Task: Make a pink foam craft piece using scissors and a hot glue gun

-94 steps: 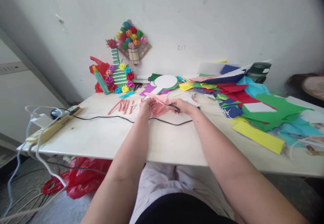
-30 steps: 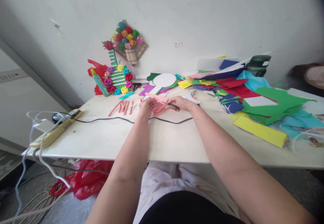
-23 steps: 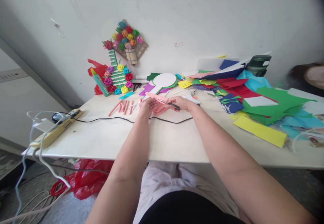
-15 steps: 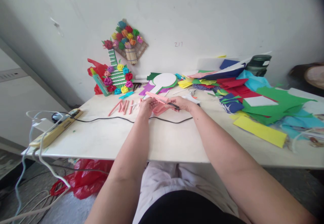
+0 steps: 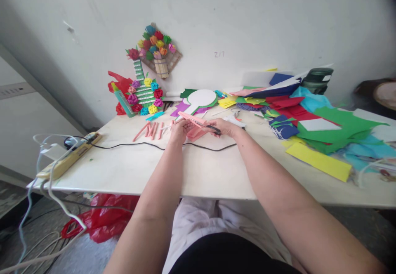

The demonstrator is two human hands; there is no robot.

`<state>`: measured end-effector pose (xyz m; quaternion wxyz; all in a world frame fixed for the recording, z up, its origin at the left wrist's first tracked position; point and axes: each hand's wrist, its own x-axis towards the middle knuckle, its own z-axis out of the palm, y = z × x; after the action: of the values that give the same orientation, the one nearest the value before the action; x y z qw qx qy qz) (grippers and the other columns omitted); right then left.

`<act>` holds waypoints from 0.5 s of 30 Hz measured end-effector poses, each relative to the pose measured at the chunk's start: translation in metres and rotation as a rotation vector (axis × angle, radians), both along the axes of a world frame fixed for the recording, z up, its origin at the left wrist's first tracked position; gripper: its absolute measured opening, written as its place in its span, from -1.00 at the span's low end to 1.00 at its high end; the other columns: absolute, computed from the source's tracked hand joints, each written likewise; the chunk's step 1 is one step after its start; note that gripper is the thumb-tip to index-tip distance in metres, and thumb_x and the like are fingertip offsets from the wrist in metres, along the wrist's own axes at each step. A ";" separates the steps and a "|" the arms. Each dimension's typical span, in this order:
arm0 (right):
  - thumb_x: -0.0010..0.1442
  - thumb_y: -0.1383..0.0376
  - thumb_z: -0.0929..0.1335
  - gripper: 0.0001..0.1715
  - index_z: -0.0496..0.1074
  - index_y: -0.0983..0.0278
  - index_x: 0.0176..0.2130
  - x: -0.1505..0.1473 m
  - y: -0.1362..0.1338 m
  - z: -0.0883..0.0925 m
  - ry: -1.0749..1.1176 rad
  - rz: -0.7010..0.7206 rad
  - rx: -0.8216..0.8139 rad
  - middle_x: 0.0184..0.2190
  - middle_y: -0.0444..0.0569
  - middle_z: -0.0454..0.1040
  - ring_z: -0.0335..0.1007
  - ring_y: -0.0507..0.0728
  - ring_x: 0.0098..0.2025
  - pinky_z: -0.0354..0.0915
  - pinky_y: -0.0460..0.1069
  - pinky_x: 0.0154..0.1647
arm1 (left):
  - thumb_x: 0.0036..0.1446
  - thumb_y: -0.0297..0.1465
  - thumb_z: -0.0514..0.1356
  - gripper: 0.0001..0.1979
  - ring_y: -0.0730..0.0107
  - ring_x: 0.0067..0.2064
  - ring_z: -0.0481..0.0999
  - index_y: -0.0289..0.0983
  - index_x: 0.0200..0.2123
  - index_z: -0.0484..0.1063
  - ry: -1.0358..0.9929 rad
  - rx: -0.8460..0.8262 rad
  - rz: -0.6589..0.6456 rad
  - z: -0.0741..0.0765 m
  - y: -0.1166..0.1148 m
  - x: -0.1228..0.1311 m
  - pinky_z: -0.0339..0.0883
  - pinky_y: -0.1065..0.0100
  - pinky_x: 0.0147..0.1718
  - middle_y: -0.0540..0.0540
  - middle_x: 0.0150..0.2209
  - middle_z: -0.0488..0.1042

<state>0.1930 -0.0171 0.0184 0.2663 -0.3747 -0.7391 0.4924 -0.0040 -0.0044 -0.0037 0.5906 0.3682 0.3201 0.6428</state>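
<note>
My left hand [image 5: 182,128] grips a sheet of pink crepe paper [image 5: 195,133] over the middle of the table. Fingers wrapped round the black handles, my right hand [image 5: 223,127] holds a pair of scissors [image 5: 213,129], whose blades point left along the paper's upper part. Whether the blades are fully closed is too small to tell. Several rolled pink paper strips [image 5: 153,131] lie left of my left hand. Just behind the hands is a white round paddle shape with a green border [image 5: 201,98].
A black cord [image 5: 130,144] crosses the table below my hands to a power strip [image 5: 69,156]. At the left back stand a glue bottle [image 5: 123,103] and a flower-trimmed green guitar shape [image 5: 145,94]. Coloured paper sheets [image 5: 340,121] pile up on the right, near a dark green jar [image 5: 317,80].
Hands, scissors and pink paper hold almost the same place. The whole view has shifted very slightly.
</note>
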 end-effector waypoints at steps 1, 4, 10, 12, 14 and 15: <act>-0.02 0.13 0.41 -0.67 0.31 0.32 -0.41 0.000 0.001 -0.001 0.003 -0.001 -0.004 -0.75 -0.27 0.18 0.03 -0.12 -0.74 0.02 -0.19 -0.76 | -0.16 -0.55 0.17 -0.92 0.43 -0.47 0.49 -0.38 -0.48 0.38 0.001 0.001 0.004 0.000 0.000 0.000 0.42 0.27 -0.24 -0.07 -0.55 0.44; -0.02 0.12 0.40 -0.67 0.31 0.32 -0.41 0.001 0.002 -0.002 0.020 0.006 -0.013 -0.74 -0.28 0.18 0.02 -0.12 -0.75 0.01 -0.19 -0.77 | -0.16 -0.55 0.17 -0.92 0.42 -0.47 0.50 -0.39 -0.47 0.38 0.016 0.006 -0.002 -0.001 0.000 -0.001 0.42 0.28 -0.25 -0.08 -0.54 0.44; -0.04 0.17 0.41 -0.72 0.32 0.32 -0.44 -0.001 0.005 -0.004 0.024 0.018 0.000 -0.71 -0.26 0.19 0.07 -0.10 -0.73 0.04 -0.18 -0.76 | -0.15 -0.55 0.19 -0.90 0.44 -0.45 0.50 -0.38 -0.45 0.38 0.032 0.010 -0.023 0.000 -0.003 0.001 0.42 0.30 -0.24 -0.07 -0.53 0.45; -0.03 0.17 0.40 -0.72 0.33 0.33 -0.44 -0.001 0.004 -0.004 0.028 0.003 -0.003 -0.70 -0.25 0.20 0.08 -0.10 -0.72 0.04 -0.18 -0.75 | -0.16 -0.56 0.19 -0.91 0.43 -0.45 0.50 -0.39 -0.45 0.38 0.036 0.006 -0.019 0.001 -0.005 0.003 0.42 0.29 -0.23 -0.07 -0.54 0.45; -0.02 0.17 0.40 -0.73 0.34 0.33 -0.46 -0.002 0.003 -0.003 0.039 -0.004 -0.006 -0.70 -0.25 0.19 0.08 -0.11 -0.72 0.04 -0.18 -0.75 | -0.16 -0.56 0.19 -0.90 0.43 -0.45 0.51 -0.38 -0.45 0.38 0.038 0.003 -0.014 0.003 -0.006 0.004 0.42 0.29 -0.23 -0.06 -0.54 0.44; -0.02 0.17 0.40 -0.73 0.34 0.33 -0.46 -0.003 0.002 -0.002 0.041 -0.011 -0.007 -0.71 -0.25 0.19 0.08 -0.11 -0.72 0.03 -0.18 -0.75 | -0.16 -0.57 0.19 -0.90 0.43 -0.45 0.51 -0.38 -0.45 0.38 0.038 0.004 -0.013 0.003 -0.007 0.004 0.42 0.29 -0.23 -0.05 -0.55 0.44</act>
<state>0.1902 -0.0152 0.0162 0.2825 -0.3695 -0.7298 0.5011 0.0002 -0.0111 -0.0005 0.5878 0.3835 0.3279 0.6323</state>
